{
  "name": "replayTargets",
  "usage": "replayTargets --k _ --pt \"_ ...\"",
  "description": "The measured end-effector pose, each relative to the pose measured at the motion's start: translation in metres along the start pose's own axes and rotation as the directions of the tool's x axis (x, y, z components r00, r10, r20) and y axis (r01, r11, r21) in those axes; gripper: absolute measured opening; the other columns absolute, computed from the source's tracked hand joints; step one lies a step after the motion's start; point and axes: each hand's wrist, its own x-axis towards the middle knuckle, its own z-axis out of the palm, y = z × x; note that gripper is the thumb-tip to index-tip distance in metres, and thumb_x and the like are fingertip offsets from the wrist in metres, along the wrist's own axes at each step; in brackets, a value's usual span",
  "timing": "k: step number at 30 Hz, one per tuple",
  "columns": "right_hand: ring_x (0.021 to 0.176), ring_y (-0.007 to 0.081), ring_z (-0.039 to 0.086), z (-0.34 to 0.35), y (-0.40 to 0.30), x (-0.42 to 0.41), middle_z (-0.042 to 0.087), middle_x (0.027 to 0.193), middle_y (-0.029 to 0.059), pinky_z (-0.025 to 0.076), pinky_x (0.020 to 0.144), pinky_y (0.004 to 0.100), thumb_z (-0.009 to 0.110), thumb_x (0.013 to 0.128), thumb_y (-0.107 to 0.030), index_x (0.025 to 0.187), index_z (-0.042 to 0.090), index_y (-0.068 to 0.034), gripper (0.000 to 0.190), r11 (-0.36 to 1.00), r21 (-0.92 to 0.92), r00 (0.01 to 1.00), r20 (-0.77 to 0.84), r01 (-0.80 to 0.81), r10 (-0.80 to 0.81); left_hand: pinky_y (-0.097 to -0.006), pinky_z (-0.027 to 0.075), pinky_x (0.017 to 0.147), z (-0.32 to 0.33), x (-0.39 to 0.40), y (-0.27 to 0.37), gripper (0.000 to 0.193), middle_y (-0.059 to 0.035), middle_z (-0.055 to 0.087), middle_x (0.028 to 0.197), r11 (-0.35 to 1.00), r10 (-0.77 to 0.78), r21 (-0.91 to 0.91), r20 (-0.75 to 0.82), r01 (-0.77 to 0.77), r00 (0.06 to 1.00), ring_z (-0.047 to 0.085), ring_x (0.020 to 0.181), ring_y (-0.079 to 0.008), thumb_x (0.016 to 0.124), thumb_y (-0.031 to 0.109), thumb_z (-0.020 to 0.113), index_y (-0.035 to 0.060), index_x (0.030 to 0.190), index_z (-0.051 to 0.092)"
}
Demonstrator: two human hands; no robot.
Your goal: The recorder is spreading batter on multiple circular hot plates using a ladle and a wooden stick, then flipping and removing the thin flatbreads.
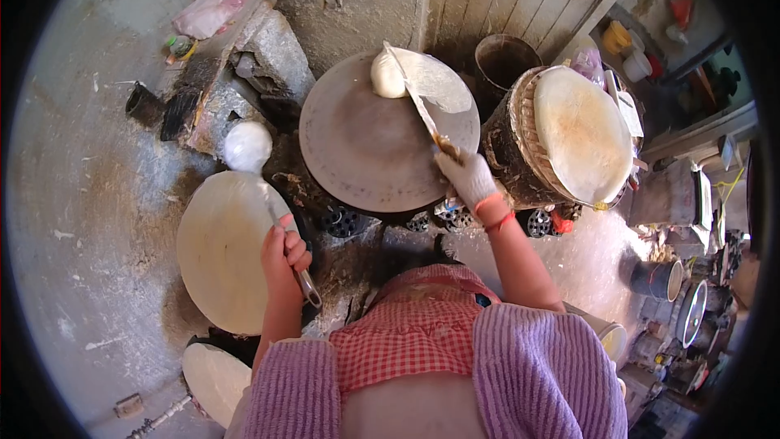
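Observation:
My left hand (285, 250) is bare and closed around the handle of a metal ladle (248, 146), whose bowl sits at the far edge of a round griddle covered by a thin pale sheet of batter (228, 250). In my right hand (468, 178), which wears a whitish glove, is a long flat scraper (414, 94). Its blade lies across pale batter on a second round griddle (372, 134). A thick lump of batter (387, 75) is left of the blade, and a thinner smear (445, 82) spreads to the right. The rest of this griddle's surface shows brown-grey.
Right of the middle griddle, a cooked flatbread (582, 134) rests on a woven tray atop a drum. A dark bucket (506, 61) stands behind. Another pale-covered griddle (216, 381) is at lower left. Concrete blocks (274, 52) and a pink plastic bag (210, 12) are at upper left. Perforated briquettes (344, 221) lie below.

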Motion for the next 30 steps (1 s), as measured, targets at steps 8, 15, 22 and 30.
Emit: replayTargets --k 8,15,22,30 --pt "0.045 0.0070 0.052 -0.001 0.032 0.011 0.063 0.075 0.0011 0.042 0.041 0.0221 0.062 0.093 -0.023 0.130 0.059 -0.003 0.042 0.969 0.098 0.972 -0.075 0.227 -0.221 -0.0211 0.024 0.039 -0.034 -0.055 0.011 0.029 0.0046 0.036 0.068 0.961 0.277 -0.020 0.027 -0.277 0.960 0.028 0.047 -0.0037 0.103 0.024 0.046 0.0037 0.122 0.054" --pt "0.046 0.0027 0.049 -0.034 -0.004 0.006 0.067 0.084 0.0007 0.038 0.041 0.0189 0.062 0.093 -0.023 0.132 0.059 -0.005 0.043 0.975 0.125 0.980 0.046 0.185 -0.191 -0.0218 0.023 0.039 -0.028 -0.092 -0.008 0.024 0.0042 0.034 0.066 0.964 0.260 0.014 -0.228 -0.264 0.938 0.027 0.046 -0.0046 0.104 0.024 0.044 0.0055 0.116 0.054" --pt "0.044 0.0052 0.048 -0.003 -0.023 0.039 0.059 0.071 -0.0013 0.036 0.039 0.0208 0.064 0.093 -0.029 0.131 0.060 -0.008 0.044 0.998 0.042 0.966 0.250 0.052 -0.061 -0.0221 0.022 0.040 0.012 -0.087 -0.027 0.024 0.0045 0.036 0.066 0.946 0.305 -0.029 -0.260 -0.323 0.916 0.027 0.046 -0.0041 0.104 0.023 0.045 0.0052 0.117 0.054" --pt "0.044 0.0040 0.047 -0.078 -0.002 0.079 0.061 0.074 -0.0022 0.035 0.037 0.0203 0.062 0.094 -0.021 0.134 0.056 -0.005 0.044 0.969 0.248 0.945 0.316 -0.001 -0.080 -0.0229 0.021 0.040 0.052 -0.115 -0.048 0.025 0.0041 0.035 0.066 0.922 0.363 0.023 -0.394 -0.386 0.844 0.026 0.046 -0.0043 0.104 0.022 0.044 0.0038 0.118 0.054"
